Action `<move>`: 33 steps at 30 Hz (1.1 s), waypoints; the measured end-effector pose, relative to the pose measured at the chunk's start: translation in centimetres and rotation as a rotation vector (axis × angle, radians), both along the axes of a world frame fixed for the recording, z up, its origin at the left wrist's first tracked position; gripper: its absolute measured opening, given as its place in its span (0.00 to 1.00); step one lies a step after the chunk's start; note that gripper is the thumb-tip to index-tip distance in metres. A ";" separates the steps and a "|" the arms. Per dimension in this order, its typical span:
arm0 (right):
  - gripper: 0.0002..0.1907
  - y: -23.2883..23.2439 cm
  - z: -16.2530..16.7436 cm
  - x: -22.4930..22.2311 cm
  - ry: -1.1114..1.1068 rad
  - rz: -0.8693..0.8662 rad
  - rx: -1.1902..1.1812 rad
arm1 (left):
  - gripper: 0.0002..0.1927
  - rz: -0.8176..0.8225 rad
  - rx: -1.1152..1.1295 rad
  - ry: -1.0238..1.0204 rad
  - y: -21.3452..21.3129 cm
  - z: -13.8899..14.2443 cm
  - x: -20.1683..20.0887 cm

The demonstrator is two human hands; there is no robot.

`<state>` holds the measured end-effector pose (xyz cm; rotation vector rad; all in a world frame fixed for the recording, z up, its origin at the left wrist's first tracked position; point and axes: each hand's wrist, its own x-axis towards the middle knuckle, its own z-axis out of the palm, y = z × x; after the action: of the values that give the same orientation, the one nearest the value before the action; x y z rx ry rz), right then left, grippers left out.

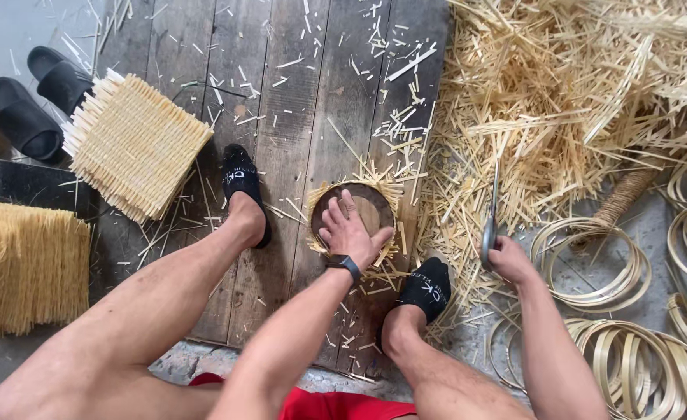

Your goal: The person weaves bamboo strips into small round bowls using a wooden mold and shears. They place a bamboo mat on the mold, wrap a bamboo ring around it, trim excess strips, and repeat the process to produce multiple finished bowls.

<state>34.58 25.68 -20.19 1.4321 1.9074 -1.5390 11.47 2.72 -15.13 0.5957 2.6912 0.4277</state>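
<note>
The left hand (349, 231) lies spread, palm down, on a round woven basket base (353, 218) that sits on the dark wooden boards (297, 117), fingers fanned toward twelve o'clock. Loose strip ends stick out around the disc's rim. A black watch (346, 265) rings that wrist. The right hand (507, 257), at three o'clock from the disc and well apart from it, is closed around the handle of a blade (491, 222) that points up toward twelve o'clock; whether it is a knife or a pair of shears is hard to tell from this angle.

Two feet in black socks flank the disc: one (242, 187) at nine o'clock, the other (427, 289) at five o'clock, just beside it. A deep heap of pale bamboo offcuts (561, 101) fills the one-to-two o'clock area. Coiled bamboo hoops (631, 358) lie at four o'clock. A square woven mat (133, 144) rests at ten o'clock, with black slippers (36, 101) beyond it.
</note>
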 end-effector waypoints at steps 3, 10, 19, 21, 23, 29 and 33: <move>0.32 -1.5 1.0 1.9 -0.078 -0.069 0.092 | 0.56 0.009 0.033 0.007 0.5 0.9 0.1; 0.20 -6.7 3.2 1.7 0.430 0.090 0.390 | 0.58 -0.576 0.292 0.097 -1.1 0.7 -1.3; 0.23 -13.9 4.9 -6.5 0.028 -0.178 -0.339 | 0.63 -0.204 0.212 -0.073 -1.2 -1.4 1.0; 0.23 -13.2 5.2 -6.5 0.073 -0.111 -0.230 | 0.62 -0.219 0.166 -0.031 -1.3 -1.6 1.3; 0.22 -11.8 5.7 -5.8 0.027 -0.016 -0.121 | 0.61 -0.240 0.118 -0.060 -1.4 -1.5 1.1; 0.34 -8.2 5.1 -4.7 -0.094 0.507 0.734 | 0.57 -0.240 0.137 -0.008 -0.6 -0.6 0.9; 0.31 -7.0 2.4 -5.6 -0.241 0.611 0.757 | 0.54 -0.259 0.221 -0.026 0.0 -0.7 2.0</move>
<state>29.02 18.67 -17.75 1.0130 2.5519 -0.3584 13.50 2.75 -15.87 0.9798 2.5140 0.6593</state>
